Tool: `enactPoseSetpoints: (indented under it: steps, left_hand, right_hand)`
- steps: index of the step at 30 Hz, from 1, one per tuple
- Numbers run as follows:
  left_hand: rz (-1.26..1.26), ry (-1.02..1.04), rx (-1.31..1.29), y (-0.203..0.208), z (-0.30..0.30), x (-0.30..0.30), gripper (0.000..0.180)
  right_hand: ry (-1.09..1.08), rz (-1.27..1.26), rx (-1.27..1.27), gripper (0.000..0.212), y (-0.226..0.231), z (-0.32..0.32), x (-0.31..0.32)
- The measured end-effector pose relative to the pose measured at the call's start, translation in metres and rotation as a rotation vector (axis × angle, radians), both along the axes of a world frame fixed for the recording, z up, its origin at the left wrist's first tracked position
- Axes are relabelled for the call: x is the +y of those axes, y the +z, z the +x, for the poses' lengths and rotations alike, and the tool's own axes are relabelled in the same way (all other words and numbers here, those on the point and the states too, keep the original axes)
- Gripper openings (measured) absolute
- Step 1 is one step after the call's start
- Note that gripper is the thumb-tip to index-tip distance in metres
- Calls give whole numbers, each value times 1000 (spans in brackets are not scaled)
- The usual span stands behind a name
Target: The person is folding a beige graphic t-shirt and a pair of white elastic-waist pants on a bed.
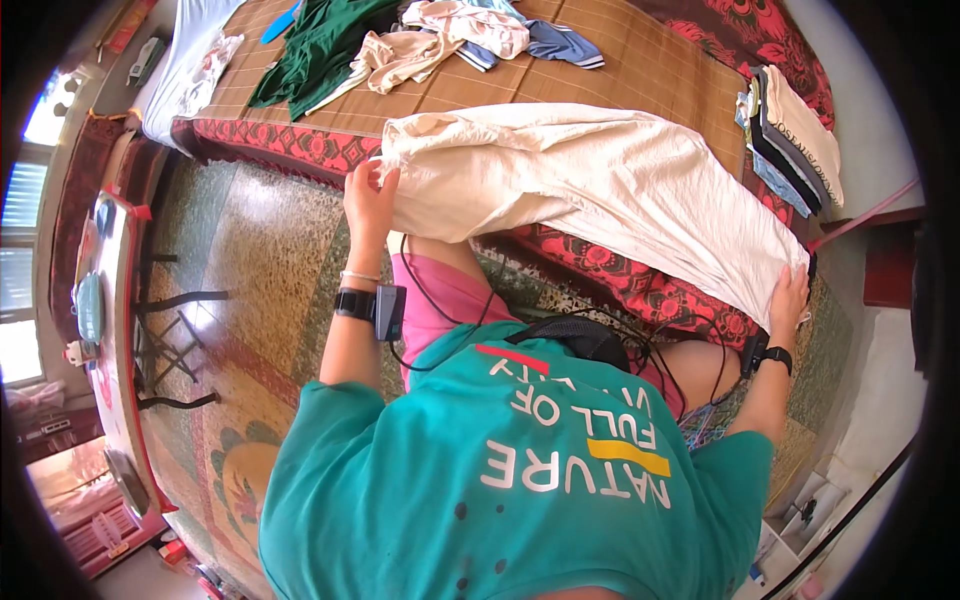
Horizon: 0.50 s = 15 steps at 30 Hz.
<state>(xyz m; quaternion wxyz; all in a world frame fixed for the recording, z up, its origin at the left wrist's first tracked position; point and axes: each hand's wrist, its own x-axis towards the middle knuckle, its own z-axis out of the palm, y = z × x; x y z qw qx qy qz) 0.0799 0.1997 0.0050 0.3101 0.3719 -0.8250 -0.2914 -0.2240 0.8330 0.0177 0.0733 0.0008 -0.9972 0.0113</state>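
Across the middle of the head view, a cream garment [560, 170] is stretching between the two hands, running from left of centre down toward the right side of the frame. Its upper part is lying over the edge of a brown mat [660, 70], and its lower edge is hanging near the person's lap. Left of centre, the left hand [370, 203] is pinching the garment's wide end, thumb and fingers closing on the cloth at its corner. Right of centre, the right hand [788, 297] is resting against the narrower end, fingers pointing up the frame; the thumb is not showing clearly, so whether this hand is clamping the cloth one cannot tell.

At the top of the frame, a dark green garment [325, 55] is lying crumpled beside a beige garment [408, 58] and a blue garment [565, 45]. Toward the upper right, a folded stack of clothes [795, 140] is sitting near the mat's edge. Below the mat, a red and black patterned cover [640, 270] is showing under the cream garment. Along the left side, a table [128, 340] is standing on the speckled floor [250, 240].
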Motion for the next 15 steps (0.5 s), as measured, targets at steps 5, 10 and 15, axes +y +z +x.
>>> enactPoseSetpoints:
  steps: [5,10,15]
  left_hand:
    - [-56,-21,-78,18,-37,-11,39]
    - [69,30,-297,21,-68,-29,45]
    - [2,-79,-247,7,-83,-56,39]
  right_hand:
    - [-249,-120,32,69,-7,6,2]
    - [-250,-152,44,67,-10,7,0]
    - [-269,-137,60,67,-12,3,-2]
